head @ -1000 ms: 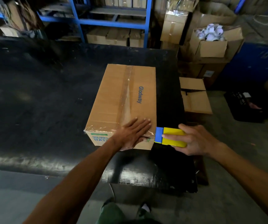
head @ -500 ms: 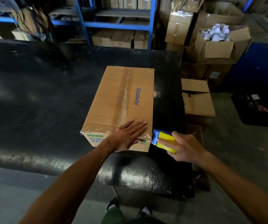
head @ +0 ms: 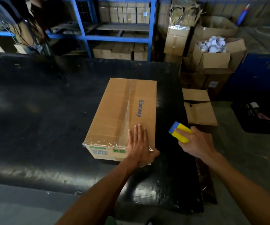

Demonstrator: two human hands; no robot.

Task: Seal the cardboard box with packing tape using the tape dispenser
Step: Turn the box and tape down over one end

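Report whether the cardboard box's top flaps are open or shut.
Shut: the cardboard box has flat flaps with clear tape along the centre seam.

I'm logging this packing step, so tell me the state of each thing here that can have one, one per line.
Cardboard box: closed, clear tape along the top seam and across the near edge.
Tape dispenser: held off the box, to its right.
Left hand: flat on the box's near right corner.
Right hand: closed around the dispenser.
Box of white items: flaps open.
Small box beside the table: flaps partly open.
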